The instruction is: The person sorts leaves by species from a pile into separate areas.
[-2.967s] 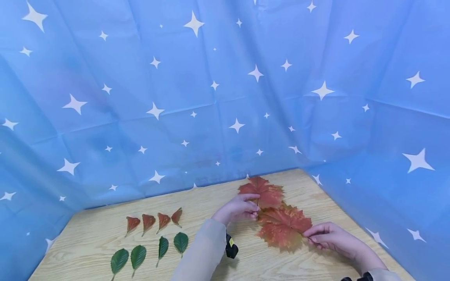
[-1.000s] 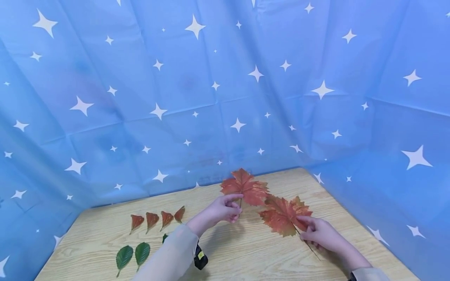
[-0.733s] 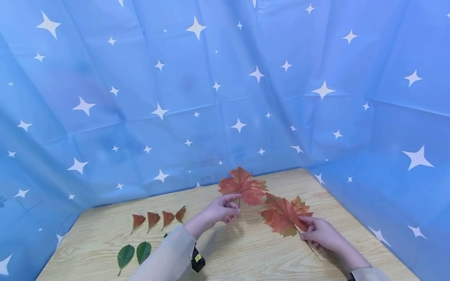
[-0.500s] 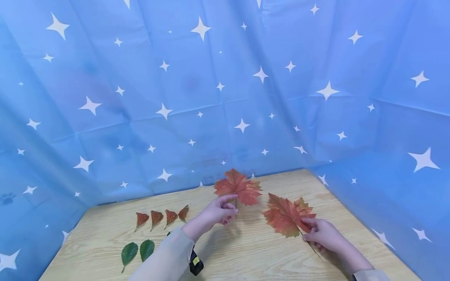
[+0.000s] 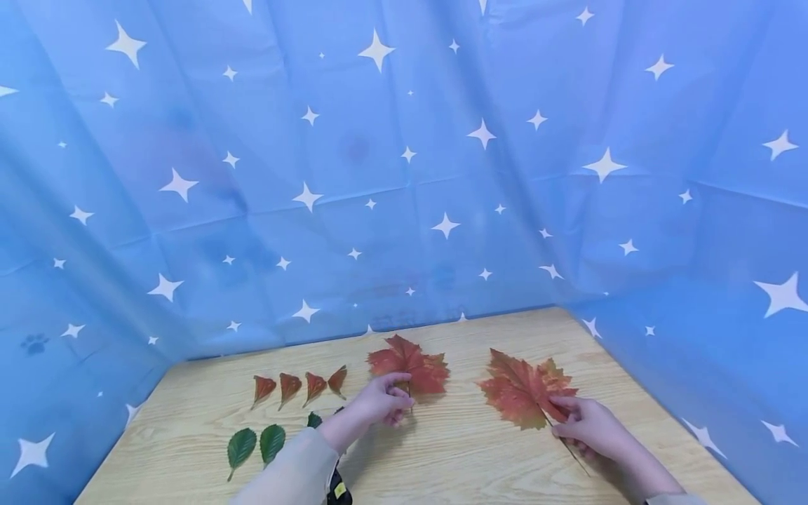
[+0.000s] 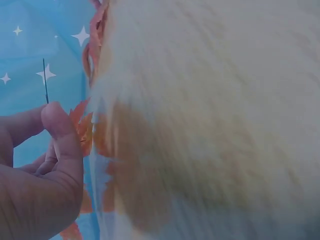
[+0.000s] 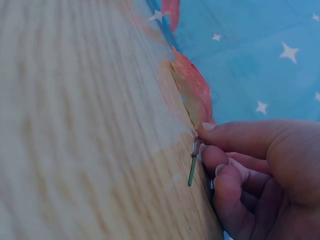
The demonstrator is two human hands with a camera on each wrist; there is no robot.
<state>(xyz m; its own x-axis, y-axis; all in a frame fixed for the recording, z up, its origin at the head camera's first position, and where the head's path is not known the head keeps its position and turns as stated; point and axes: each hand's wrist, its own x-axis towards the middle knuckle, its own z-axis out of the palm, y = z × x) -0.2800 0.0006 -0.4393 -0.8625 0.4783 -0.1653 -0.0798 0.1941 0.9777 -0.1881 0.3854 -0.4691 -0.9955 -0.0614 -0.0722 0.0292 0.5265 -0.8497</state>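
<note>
Two large red-orange maple leaves with dark stems are on the wooden table in the head view. My left hand (image 5: 381,401) pinches the stem of the left maple leaf (image 5: 413,365), near the back edge. Thumb and finger meet on that stem in the left wrist view, where the hand (image 6: 45,170) covers part of the leaf. The right maple leaf (image 5: 519,389) lies nearer the right side; my right hand (image 5: 590,424) pinches its stem close to the blade. In the right wrist view the stem (image 7: 193,167) sticks out past the fingertips.
On the left, several small reddish-brown leaves (image 5: 290,387) form a row. In front of them lie several green leaves (image 5: 242,447), some partly hidden by my left forearm. A blue star-patterned cloth (image 5: 379,175) borders the wooden table (image 5: 442,463) at the back and right.
The two maple leaves, touching or overlapping three seconds ago, are now apart. My left hand has carried its leaf leftward and lowered it; my right hand has shifted along the other leaf's stem toward the blade.
</note>
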